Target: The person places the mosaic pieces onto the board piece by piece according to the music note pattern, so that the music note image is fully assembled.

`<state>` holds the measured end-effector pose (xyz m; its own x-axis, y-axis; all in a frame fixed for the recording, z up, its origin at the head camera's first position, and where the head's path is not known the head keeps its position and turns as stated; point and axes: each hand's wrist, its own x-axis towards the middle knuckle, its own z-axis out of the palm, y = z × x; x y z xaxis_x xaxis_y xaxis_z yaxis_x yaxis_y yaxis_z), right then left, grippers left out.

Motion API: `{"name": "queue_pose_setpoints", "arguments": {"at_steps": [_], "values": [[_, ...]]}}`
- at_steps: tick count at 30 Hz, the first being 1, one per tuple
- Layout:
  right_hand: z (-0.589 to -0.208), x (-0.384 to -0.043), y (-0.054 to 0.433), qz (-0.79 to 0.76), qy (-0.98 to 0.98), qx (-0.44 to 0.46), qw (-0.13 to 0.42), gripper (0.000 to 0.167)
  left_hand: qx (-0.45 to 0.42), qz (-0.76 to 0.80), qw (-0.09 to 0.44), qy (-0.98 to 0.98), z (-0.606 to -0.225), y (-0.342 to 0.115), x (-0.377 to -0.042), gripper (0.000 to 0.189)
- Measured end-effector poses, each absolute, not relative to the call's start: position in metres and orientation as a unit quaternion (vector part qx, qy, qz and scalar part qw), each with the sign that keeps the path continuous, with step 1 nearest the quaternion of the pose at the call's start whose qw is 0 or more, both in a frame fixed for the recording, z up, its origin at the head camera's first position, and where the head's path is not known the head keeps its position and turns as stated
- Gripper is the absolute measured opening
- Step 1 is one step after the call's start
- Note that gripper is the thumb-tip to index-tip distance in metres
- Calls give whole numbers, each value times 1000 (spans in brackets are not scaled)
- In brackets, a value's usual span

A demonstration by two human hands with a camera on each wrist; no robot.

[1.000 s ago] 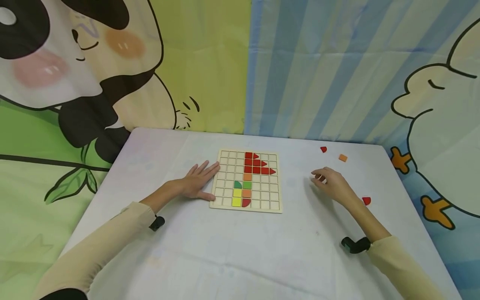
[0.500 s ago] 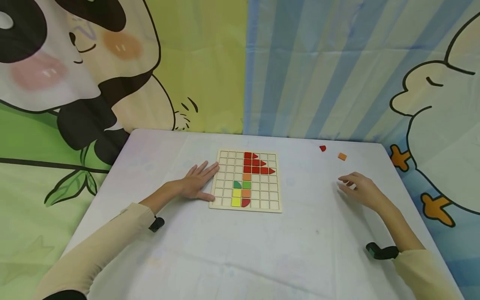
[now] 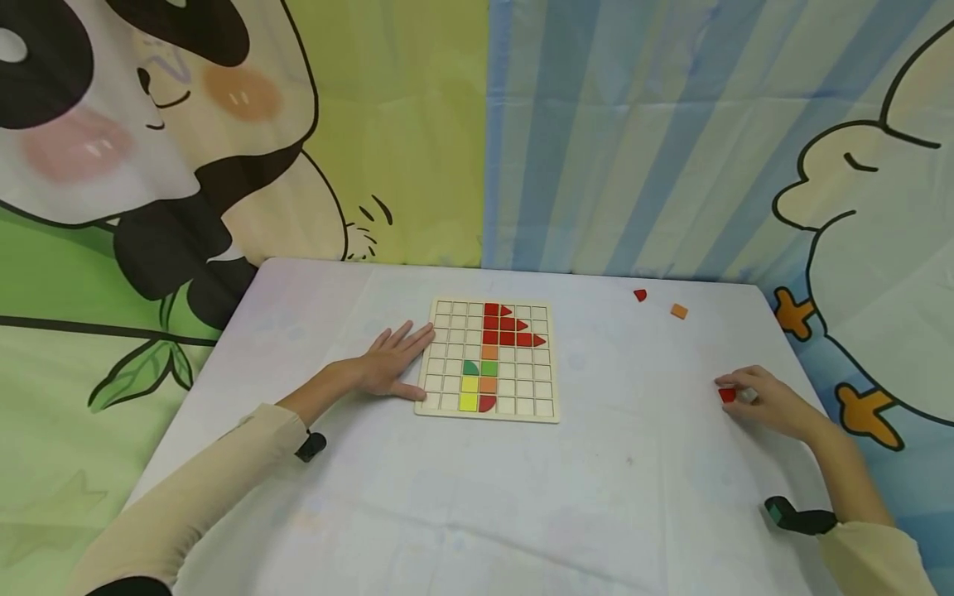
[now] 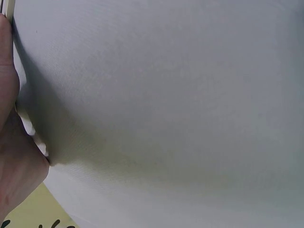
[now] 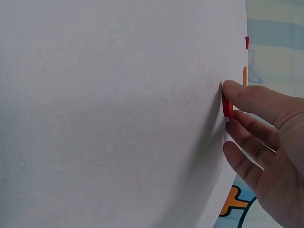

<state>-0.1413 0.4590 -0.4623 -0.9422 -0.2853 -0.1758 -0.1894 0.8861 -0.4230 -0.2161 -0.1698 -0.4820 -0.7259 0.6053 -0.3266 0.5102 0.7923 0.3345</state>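
Observation:
A wooden grid board [image 3: 522, 420] lies on the white table, with red, orange, green and yellow tiles in some of its squares. My left hand [image 3: 391, 364] rests with fingers spread along the board's left edge, thumb at the lower corner. In the left wrist view, part of the left hand [image 4: 19, 161] shows at the edge beside the board's corner. Far to the right, my right hand [image 3: 771, 401] pinches a small red tile [image 3: 726, 396] with a rounded side. The right wrist view has this red tile [image 5: 227, 105] between thumb and fingers, close to the tabletop.
Toward the back right of the table lie a loose red tile [image 3: 640, 295] and an orange square tile [image 3: 679, 311]. Behind the table [image 3: 477, 497] hangs a cloth backdrop [image 3: 633, 132] with cartoon animals and stripes.
My right hand has moved right and toward me, away from the board side, to the red tile, and its fingers have closed round it. The left hand stays at the board.

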Motion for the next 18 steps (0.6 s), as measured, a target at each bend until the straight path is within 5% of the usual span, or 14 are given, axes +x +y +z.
{"name": "queue_pose_setpoints", "arguments": {"at_steps": [18], "values": [[-470, -143, 454, -192, 972, -99, 92, 28, 303, 115, 208, 923, -479, -169, -213, 110]]}}
